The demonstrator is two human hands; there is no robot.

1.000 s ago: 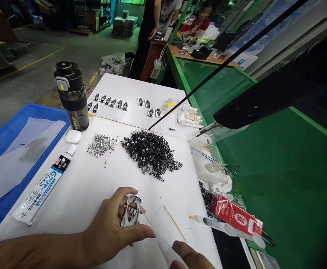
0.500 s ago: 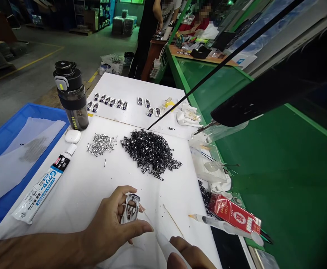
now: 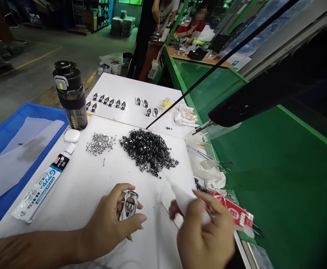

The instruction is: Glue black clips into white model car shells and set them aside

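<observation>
My left hand is closed around a silver car-shaped shell with window-like openings, its thumb along the near edge. On the right, my right hand grips a white cone-shaped applicator, blurred by motion, whose narrow tip points up and left toward the black pile. Beyond both hands lies a heap of small black frame-like parts. To its left is a smaller heap of shiny silver pins, with one loose pin nearer me. A thin stick lies on the white board, partly behind my right hand.
A glue tube, white earbud case and dark bottle line the left side, beside a blue tray. Finished-looking silver pieces stand in rows farther back. Right: a clear box, red packet and dark lamp arm.
My right hand has risen and moved right, carrying the white applicator away from the silver shell. My left hand keeps hold of the shell and has barely shifted.
</observation>
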